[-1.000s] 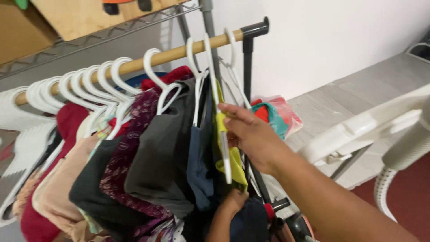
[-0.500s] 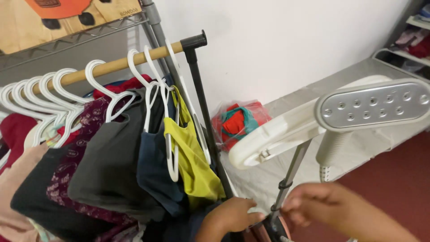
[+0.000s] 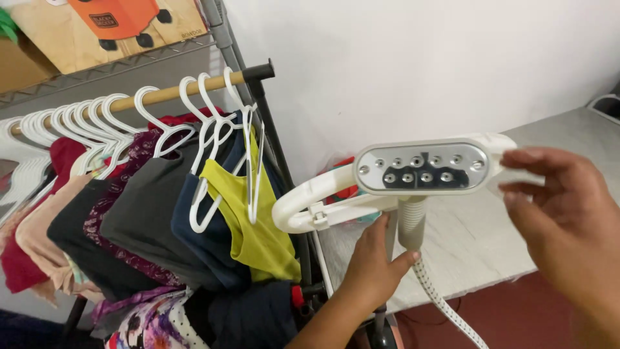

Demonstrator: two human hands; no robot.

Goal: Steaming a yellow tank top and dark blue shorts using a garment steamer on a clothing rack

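The white plastic garment steamer head [image 3: 423, 169], its grey metal plate dotted with holes facing the camera, sits at centre right, in front of the white wall [image 3: 420, 64]. The left hand [image 3: 374, 268] wraps around the grey pole just below it. The right hand [image 3: 562, 216] hovers spread at the head's right end, fingertips [image 3: 520, 157] touching the rim. Left, a yellow-green sleeveless top [image 3: 258, 226] hangs on a white plastic hanger [image 3: 213, 129] from the wooden clothes rail [image 3: 161, 97].

right hand [image 3: 568, 226] blurred, steamer pole [image 3: 390, 236] hidden
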